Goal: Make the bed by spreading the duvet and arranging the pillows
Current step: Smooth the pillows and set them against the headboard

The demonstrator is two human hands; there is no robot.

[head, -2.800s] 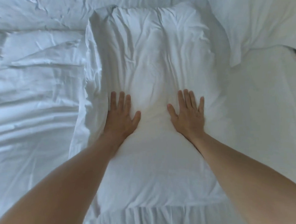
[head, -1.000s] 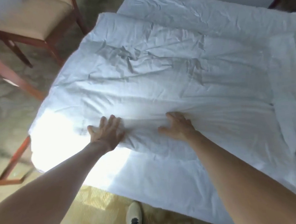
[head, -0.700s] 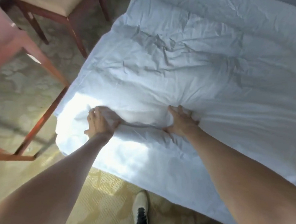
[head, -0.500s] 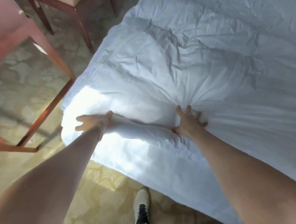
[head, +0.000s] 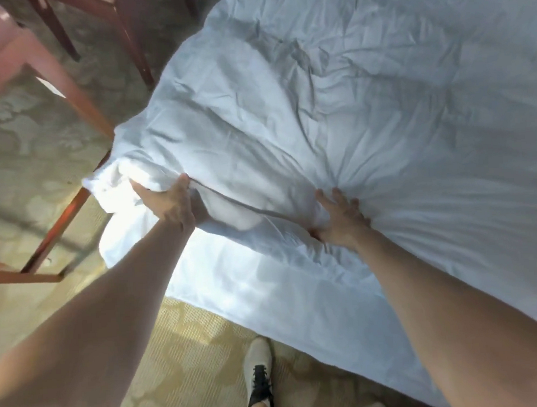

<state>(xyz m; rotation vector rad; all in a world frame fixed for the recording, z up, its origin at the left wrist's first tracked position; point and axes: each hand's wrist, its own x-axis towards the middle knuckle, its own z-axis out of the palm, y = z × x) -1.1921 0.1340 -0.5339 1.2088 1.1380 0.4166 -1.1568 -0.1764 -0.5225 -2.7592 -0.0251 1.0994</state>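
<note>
The white, creased duvet [head: 365, 109] covers the bed and fills the upper right of the head view. My left hand [head: 170, 206] grips the duvet's near edge close to its left corner, and the corner [head: 118, 181] is lifted and bunched over the bed's end. My right hand [head: 340, 221] lies on top of the duvet further right along the same edge. Its fingers are spread and press down, with folds radiating from them. No pillow is in view.
The white sheet [head: 266, 285] hangs down the mattress side below my hands. A red-brown wooden frame [head: 65, 93] and dark chair legs [head: 131, 45] stand close to the bed's left corner on patterned carpet. My shoe [head: 258, 373] is beside the bed.
Earlier I pressed a pillow flat; the view then swung to the bed's foot. In the last half second my left hand took hold of the duvet edge and pulled it toward the corner.
</note>
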